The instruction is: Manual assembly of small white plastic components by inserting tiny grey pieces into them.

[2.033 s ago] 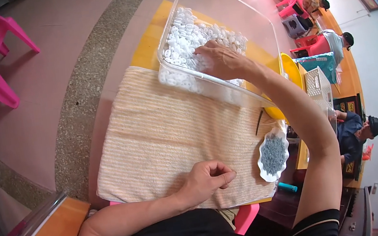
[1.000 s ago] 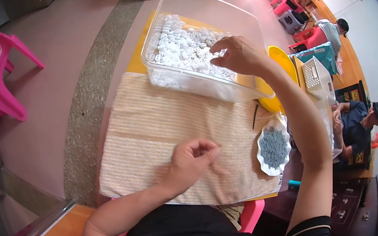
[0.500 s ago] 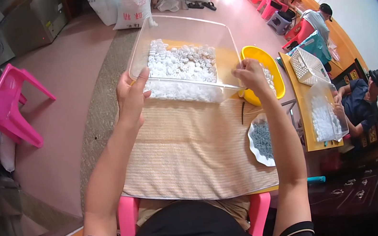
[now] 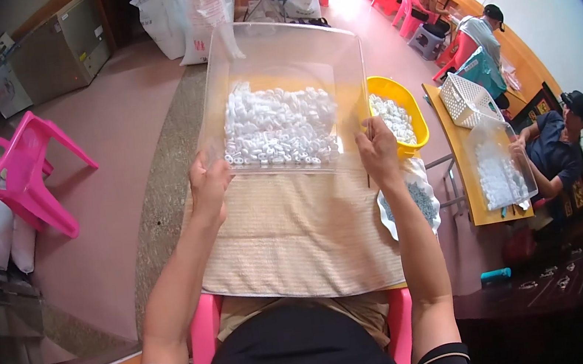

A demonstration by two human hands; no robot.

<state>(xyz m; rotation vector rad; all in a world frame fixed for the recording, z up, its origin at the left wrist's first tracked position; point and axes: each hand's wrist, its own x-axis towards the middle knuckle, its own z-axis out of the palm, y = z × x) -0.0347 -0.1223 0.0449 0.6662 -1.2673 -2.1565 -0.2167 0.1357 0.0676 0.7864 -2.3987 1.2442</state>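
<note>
A clear plastic bin (image 4: pixel 342 52) stands at the far part of the work surface, between my two hands. Small white plastic parts (image 4: pixel 279 120) lie heaped inside it, toward its near side. My left hand (image 4: pixel 209 182) grips the near left corner of the bin, fingers closed on its rim. On the near right corner, my right hand (image 4: pixel 379 151) is closed on the wall. A yellow tub (image 4: pixel 418 119) with more white parts sits just beyond my right hand. Partly behind my right forearm is a white scalloped dish (image 4: pixel 388 219) of small grey pieces.
A beige striped cloth (image 4: pixel 293 245) covers the surface in front of me. To the right, a co-worker (image 4: pixel 555 145) handles another clear bin (image 4: pixel 503 163) beside a white basket (image 4: pixel 470 99). A pink chair (image 4: pixel 31 181) stands at left, white sacks (image 4: pixel 205 19) beyond the bin.
The bin has come down nearer to me and its white parts have shifted into a heap at the near side. Both hands moved closer to its near corners.
</note>
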